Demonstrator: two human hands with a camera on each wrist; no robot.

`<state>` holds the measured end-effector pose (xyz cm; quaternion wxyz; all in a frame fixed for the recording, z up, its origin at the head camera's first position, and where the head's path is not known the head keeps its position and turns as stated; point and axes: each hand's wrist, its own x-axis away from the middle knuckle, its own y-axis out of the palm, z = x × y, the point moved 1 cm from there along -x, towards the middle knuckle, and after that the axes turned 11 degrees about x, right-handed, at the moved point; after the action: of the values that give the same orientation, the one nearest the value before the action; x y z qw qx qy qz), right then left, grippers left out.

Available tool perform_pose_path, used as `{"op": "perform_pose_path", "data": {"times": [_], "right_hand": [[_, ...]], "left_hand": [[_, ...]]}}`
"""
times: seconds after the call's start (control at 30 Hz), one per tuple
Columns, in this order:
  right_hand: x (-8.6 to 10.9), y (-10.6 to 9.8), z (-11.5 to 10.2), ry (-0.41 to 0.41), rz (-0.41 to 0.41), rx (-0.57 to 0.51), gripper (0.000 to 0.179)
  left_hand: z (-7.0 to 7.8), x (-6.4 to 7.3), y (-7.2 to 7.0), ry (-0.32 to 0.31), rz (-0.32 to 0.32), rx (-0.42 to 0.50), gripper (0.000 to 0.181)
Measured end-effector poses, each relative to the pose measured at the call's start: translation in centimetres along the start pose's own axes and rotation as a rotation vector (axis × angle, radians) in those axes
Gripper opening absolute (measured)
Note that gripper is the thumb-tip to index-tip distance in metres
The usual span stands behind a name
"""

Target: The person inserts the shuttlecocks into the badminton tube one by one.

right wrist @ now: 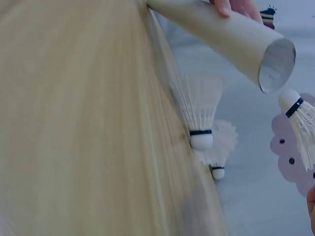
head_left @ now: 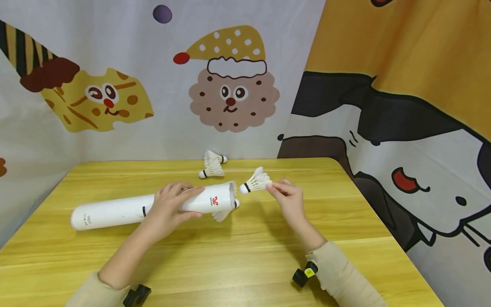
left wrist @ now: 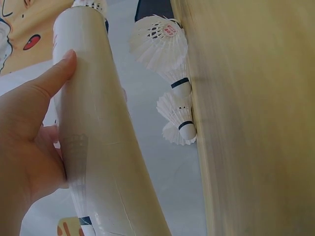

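Note:
My left hand (head_left: 165, 211) grips a long white shuttlecock tube (head_left: 115, 211) around its middle, thumb on the near side. The tube lies nearly level above the table, with its open mouth (right wrist: 278, 66) facing right. My right hand (head_left: 289, 200) pinches a white feather shuttlecock (head_left: 257, 181) by the edge of its skirt. The shuttlecock's cork points left at the tube's mouth, a small gap apart. Partly hidden by the tube's mouth end, another shuttlecock (head_left: 220, 216) lies on the table. The left wrist view shows the tube (left wrist: 98, 108) filling the hand.
Two more shuttlecocks, an upper one (head_left: 215, 157) and a lower one (head_left: 212, 170), lie close together near the back edge of the wooden table (head_left: 245, 264). Behind the table hangs a printed cloth (head_left: 161, 85) with cartoon figures. Each wrist carries a small black device.

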<state>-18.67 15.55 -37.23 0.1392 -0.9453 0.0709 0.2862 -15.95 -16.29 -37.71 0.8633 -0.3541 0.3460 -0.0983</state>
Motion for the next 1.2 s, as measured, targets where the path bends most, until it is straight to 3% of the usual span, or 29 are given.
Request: {"op": "perform_pose_path", "data": {"times": [0.6,1.2], "right_hand": [[2.7,2.8,-1.4,-0.086,-0.105,-0.051,0.006],[3.2,4.2,-1.6,-0.104,-0.168,-0.033,0.004]], "left_hand": [[0.4,0.0,-0.2,-0.013,-0.010,-0.004,0.067],[0.5,0.0,-0.1,-0.013,-0.014,-0.001,0.067]]}}
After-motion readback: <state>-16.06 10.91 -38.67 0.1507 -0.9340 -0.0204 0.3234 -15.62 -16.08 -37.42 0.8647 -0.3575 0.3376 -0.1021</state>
